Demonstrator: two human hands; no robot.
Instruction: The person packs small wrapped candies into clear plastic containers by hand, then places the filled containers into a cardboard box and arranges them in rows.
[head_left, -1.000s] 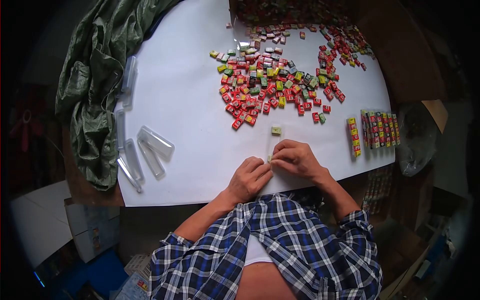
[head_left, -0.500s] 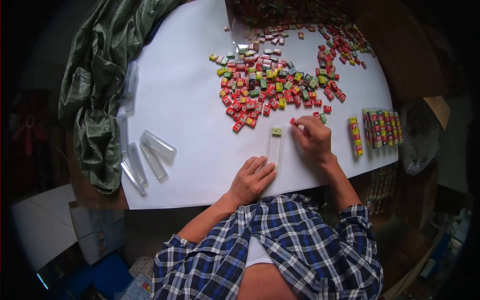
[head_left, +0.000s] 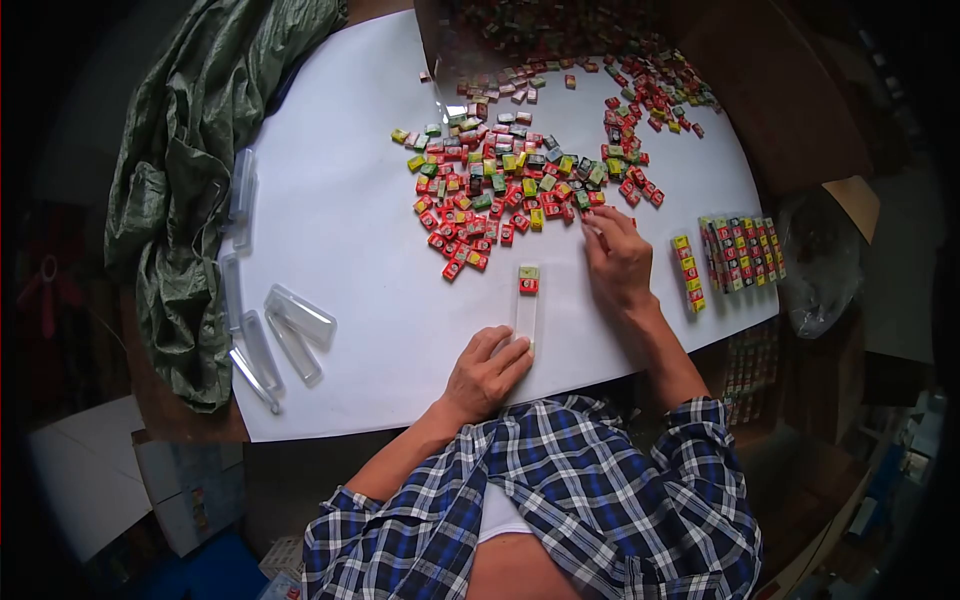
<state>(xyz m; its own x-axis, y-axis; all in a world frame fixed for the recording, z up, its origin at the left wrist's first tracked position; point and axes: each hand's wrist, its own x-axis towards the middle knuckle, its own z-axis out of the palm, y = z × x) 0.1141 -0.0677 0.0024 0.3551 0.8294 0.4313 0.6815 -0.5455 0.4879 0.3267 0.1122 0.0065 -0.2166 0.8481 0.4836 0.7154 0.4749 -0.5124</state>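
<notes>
Near centre, keep the slim clear-plastic tray steady, half-curled left hand holding its end; your right hand nearly pinches, contents unclear.

Along the left edge of the white-topped table we see a crumpled dark green woven tarp. Past the far right corner we make out a large brown cardboard panel in shadow, and a tan cardboard flap beyond the right edge. Beside that edge we find a clear, wrinkled plastic bag. Below the near left corner we notice a white printed carton, a flat pale panel and a bright blue surface.
</notes>
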